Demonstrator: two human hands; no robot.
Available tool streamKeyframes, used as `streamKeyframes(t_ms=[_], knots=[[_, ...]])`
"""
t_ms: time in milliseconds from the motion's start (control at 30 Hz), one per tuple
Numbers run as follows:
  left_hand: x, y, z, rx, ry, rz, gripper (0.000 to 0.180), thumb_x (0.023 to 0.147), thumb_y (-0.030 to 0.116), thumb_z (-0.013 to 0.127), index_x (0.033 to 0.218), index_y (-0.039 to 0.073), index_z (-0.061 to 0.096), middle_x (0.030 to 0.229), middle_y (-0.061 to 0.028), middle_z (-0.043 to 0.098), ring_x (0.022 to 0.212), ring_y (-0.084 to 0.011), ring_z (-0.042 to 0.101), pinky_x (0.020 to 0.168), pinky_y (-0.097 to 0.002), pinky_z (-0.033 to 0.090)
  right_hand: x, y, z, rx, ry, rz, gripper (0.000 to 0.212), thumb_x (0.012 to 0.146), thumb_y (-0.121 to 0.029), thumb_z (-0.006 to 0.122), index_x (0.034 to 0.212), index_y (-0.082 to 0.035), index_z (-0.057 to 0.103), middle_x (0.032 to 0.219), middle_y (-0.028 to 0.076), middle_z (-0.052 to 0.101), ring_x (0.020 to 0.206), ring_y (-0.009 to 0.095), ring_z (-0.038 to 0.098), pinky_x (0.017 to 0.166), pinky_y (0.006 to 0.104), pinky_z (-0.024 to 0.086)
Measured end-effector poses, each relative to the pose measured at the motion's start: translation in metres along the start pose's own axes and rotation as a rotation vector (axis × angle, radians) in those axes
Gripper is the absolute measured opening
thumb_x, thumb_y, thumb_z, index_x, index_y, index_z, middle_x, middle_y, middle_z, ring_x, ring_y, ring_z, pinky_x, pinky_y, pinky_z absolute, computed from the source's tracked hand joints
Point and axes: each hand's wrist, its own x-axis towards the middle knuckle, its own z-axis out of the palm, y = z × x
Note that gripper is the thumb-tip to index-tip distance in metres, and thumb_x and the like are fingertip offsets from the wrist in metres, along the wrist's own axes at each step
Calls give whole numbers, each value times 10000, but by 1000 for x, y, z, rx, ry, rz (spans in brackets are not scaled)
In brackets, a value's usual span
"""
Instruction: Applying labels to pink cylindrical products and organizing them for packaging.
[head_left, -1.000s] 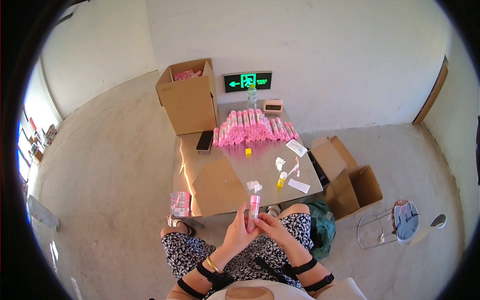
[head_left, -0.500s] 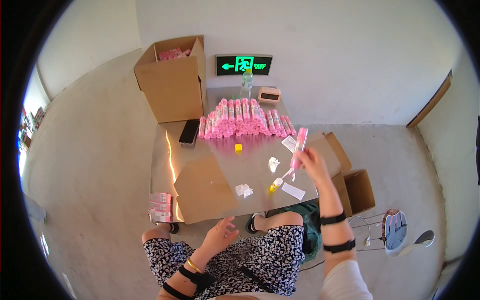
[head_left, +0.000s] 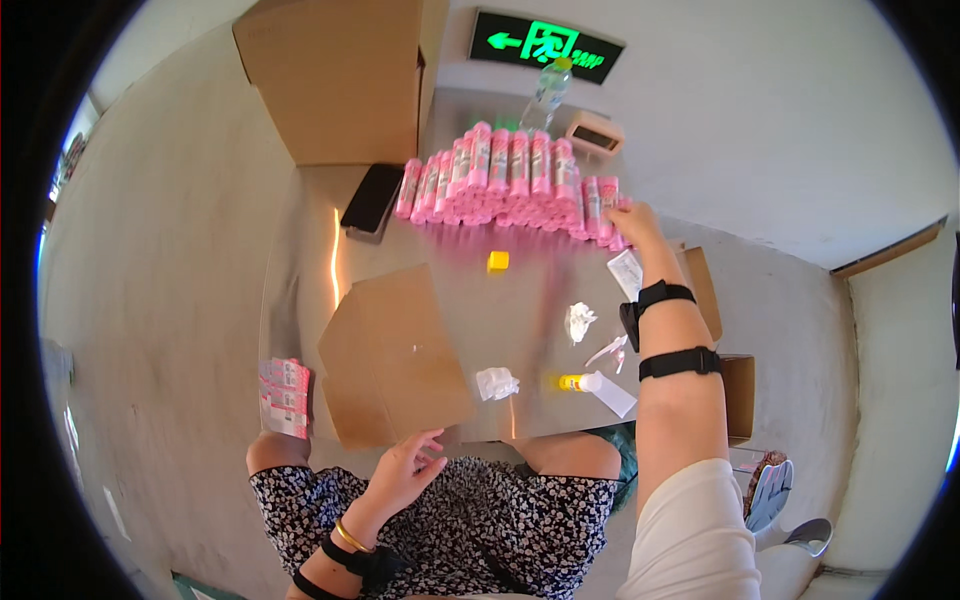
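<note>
My right hand [head_left: 632, 222] reaches to the right end of a pile of pink cylinders [head_left: 520, 170] with printed labels. Its fingers are closed round one pink cylinder [head_left: 609, 195] there, partly hidden by the hand. My left hand [head_left: 405, 470] hovers over my lap by the table's near edge, fingers apart and holding nothing. Just beyond it lies a flat brown cardboard sheet [head_left: 390, 360]. A yellow and white glue stick [head_left: 580, 382] is near the front edge, beside a white paper strip [head_left: 612, 397]. Its likely cap, a small yellow piece [head_left: 498, 262], sits mid-table.
Crumpled white paper [head_left: 497, 383] and another wad [head_left: 579, 322] lie on the metal table. A phone [head_left: 374, 195], a large carton [head_left: 340, 80], a water bottle [head_left: 547, 95] and a pink clock [head_left: 595, 132] stand around the pile. Pink printed packets [head_left: 286, 398] rest at the left edge.
My right hand has carried the pink cylinder forward, from above the glue stick to the pile's right end. My left hand has barely moved. The view has shifted closer over the table.
</note>
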Motion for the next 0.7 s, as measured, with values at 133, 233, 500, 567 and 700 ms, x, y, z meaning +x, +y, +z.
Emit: streamKeyframes(t_ms=[133, 233, 500, 567, 700], knots=[[4, -2, -5, -20, 20, -55, 388, 831, 97, 649, 1192, 41, 517, 981, -112, 632, 780, -192, 656, 689, -295, 525, 19, -4, 33, -64, 72, -11, 367, 723, -365, 693, 818, -10, 683, 804, 199, 669, 784, 338, 651, 702, 412, 491], [9, -1, -4, -36, 34, -39, 370, 835, 94, 642, 1182, 40, 525, 975, -110, 633, 780, -193, 656, 693, -298, 525, 19, -14, 49, -182, 187, 3, 364, 737, -350, 702, 904, -27, 680, 905, 168, 664, 862, 311, 639, 774, 409, 496], [12, 13, 7, -47, -21, -23, 370, 838, 38, 620, 1197, 48, 531, 960, -112, 632, 824, -195, 639, 744, -293, 518, -34, -6, 8, 123, 82, -118, 276, 828, -316, 642, 822, -41, 644, 686, 82, 624, 594, 200, 597, 591, 332, 463], [6, 16, 6, -39, -5, -8, 369, 842, 40, 616, 1201, 51, 531, 959, -109, 632, 822, -192, 638, 742, -293, 517, -80, -22, -3, 209, -127, -190, 261, 861, -289, 602, 821, -35, 643, 603, 63, 585, 531, 151, 547, 536, 309, 428], [-10, 20, 5, -72, 9, 4, 361, 855, 51, 605, 1209, 63, 532, 955, -92, 635, 822, -168, 631, 731, -285, 512, -212, -62, 18, 439, -550, -237, 186, 829, -125, 597, 991, -37, 616, 781, 90, 621, 690, 156, 608, 610, 303, 479]])
